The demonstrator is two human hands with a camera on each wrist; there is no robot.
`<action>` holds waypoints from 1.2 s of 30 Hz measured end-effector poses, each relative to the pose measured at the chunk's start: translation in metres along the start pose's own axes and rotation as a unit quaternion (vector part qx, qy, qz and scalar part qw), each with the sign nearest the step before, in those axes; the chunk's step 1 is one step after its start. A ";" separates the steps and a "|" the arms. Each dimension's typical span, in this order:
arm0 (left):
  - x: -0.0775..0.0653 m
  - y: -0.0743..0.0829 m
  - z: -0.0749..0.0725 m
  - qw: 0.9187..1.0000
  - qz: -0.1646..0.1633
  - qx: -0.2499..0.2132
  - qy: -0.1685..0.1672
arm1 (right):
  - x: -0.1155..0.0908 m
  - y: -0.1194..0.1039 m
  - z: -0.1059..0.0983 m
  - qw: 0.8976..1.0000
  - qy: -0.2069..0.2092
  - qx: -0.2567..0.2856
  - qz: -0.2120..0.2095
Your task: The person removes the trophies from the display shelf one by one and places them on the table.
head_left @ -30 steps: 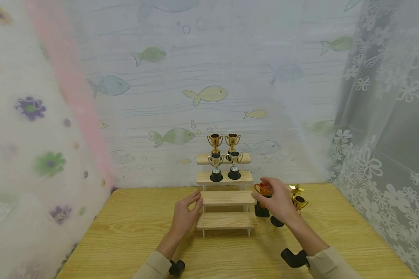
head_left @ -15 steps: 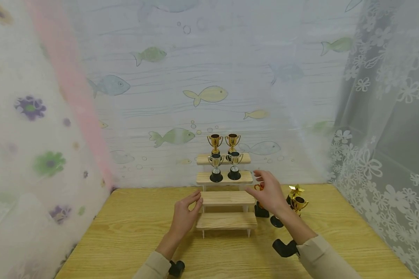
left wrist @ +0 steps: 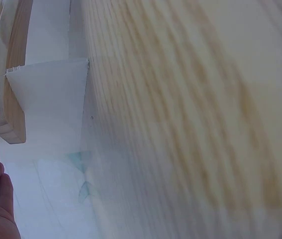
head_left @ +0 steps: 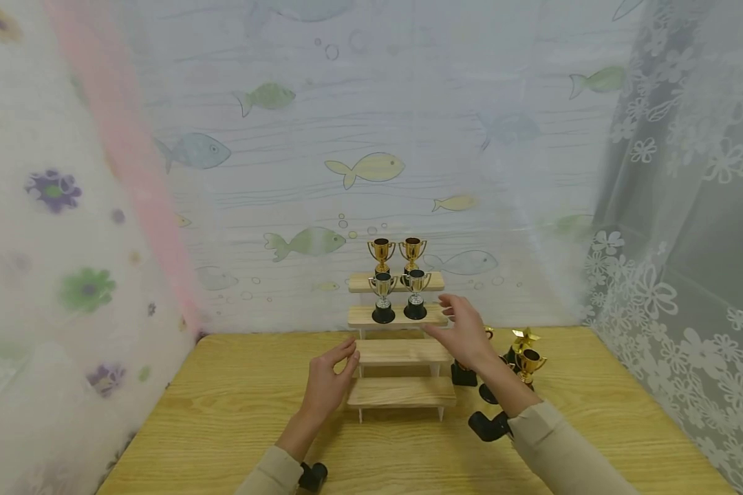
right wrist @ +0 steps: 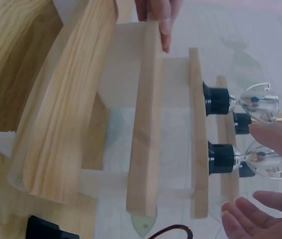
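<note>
A wooden four-step display stand (head_left: 402, 393) stands on the table. Two gold trophies (head_left: 412, 252) occupy its top step, and two silver trophies (head_left: 415, 287) with black bases sit on the step below. My left hand (head_left: 327, 381) pinches the left end of the second-lowest step. In the right wrist view its fingers (right wrist: 164, 27) lie at that board's end. My right hand (head_left: 468, 335), thumb and fingers spread, is beside the stand near the right silver trophy. Its thumb (right wrist: 275, 137) overlaps the silver cups in the right wrist view, with nothing held.
Right of the stand, partly behind my right arm, are a trophy with a square black base (head_left: 464, 375), another gold cup (head_left: 530, 360) and a gold star trophy (head_left: 525, 337). A fish-patterned curtain (head_left: 297, 172) hangs behind the table (head_left: 223, 412).
My right hand has moved left and slightly up, from the trophies beside the stand toward the right silver trophy. My left hand stays at the step's end.
</note>
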State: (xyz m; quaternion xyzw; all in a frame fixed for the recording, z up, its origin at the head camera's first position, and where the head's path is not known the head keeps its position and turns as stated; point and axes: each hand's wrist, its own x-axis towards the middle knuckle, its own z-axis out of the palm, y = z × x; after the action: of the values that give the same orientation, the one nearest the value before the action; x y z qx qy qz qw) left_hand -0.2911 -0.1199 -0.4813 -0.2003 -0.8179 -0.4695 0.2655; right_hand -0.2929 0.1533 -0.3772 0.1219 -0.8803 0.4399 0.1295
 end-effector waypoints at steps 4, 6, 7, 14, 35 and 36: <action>0.000 0.001 -0.001 1.000 -0.005 -0.001 -0.002 | 0.005 0.001 0.004 1.000 0.000 0.002 0.008; 0.000 0.001 -0.001 1.000 -0.005 0.001 -0.001 | 0.007 0.001 0.006 1.000 -0.003 0.005 0.012; 0.000 0.001 0.000 1.000 -0.003 0.003 -0.001 | 0.009 0.001 0.007 1.000 -0.004 0.005 0.012; 0.001 0.001 0.000 1.000 0.001 0.001 0.001 | 0.018 -0.001 0.014 1.000 -0.008 0.012 0.021; 0.000 -0.001 0.000 1.000 0.005 0.003 0.001 | 0.033 -0.001 0.032 0.999 0.023 -0.021 0.028; -0.001 -0.001 0.000 1.000 0.005 0.002 0.001 | 0.034 -0.001 0.033 0.999 0.028 -0.021 0.025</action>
State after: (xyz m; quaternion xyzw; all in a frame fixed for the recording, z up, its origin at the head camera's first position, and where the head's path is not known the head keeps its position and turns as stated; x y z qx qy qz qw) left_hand -0.2911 -0.1200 -0.4822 -0.2030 -0.8178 -0.4665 0.2691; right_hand -0.3287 0.1226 -0.3841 0.0844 -0.8882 0.4275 0.1457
